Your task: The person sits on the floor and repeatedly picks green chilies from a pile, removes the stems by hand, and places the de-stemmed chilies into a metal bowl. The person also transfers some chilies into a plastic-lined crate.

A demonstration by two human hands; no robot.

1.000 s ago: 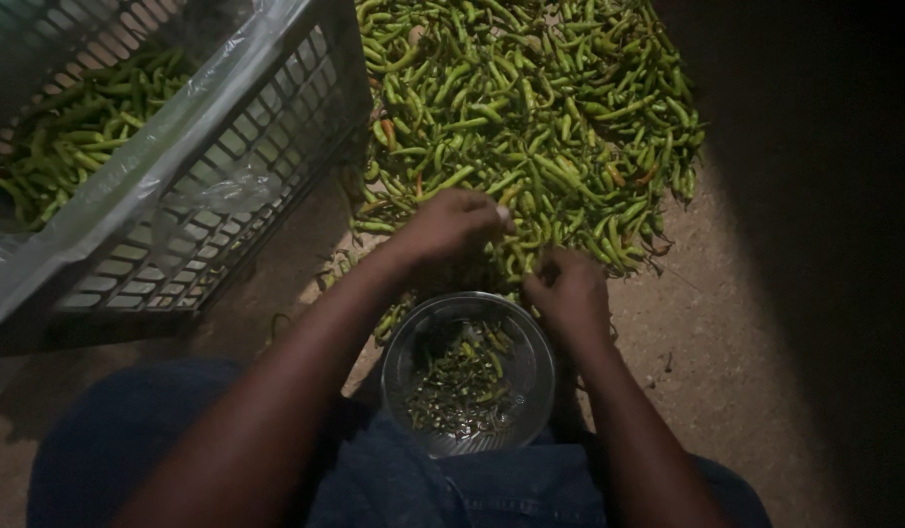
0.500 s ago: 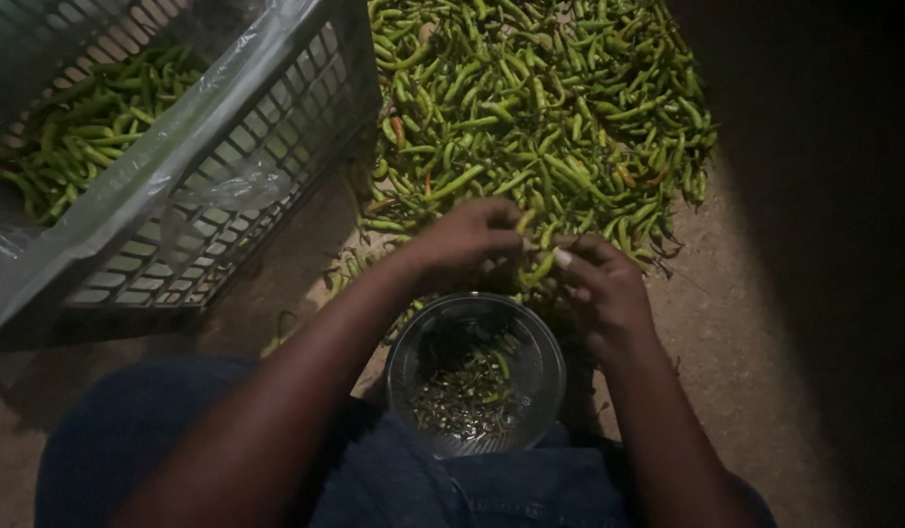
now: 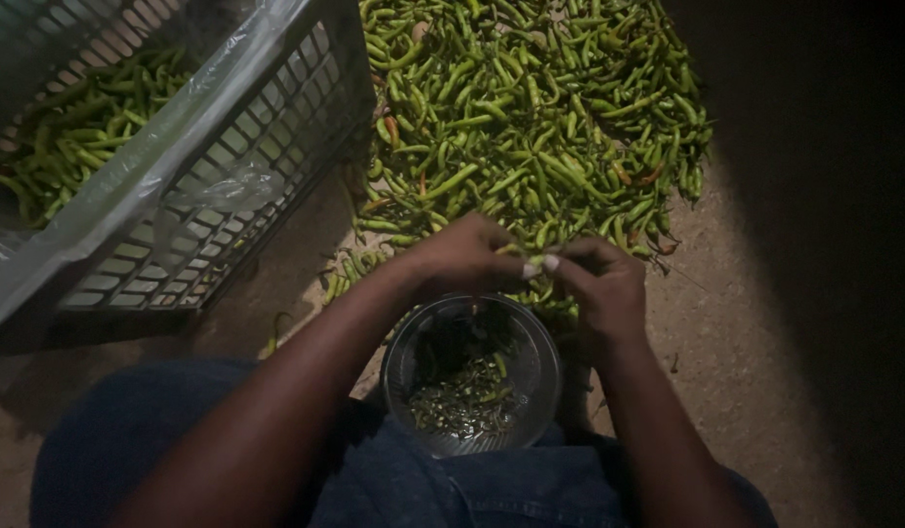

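A small green chilli [image 3: 533, 260] is pinched between the fingertips of both hands, held level just above a round metal bowl [image 3: 545, 376]. The bowl sits on the floor beside the knees, holding a thin layer of stems.

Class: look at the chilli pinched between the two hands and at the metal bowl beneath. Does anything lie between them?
Nothing visible does. The left hand and right hand pinch a green chilli just above the far rim of the open metal bowl.
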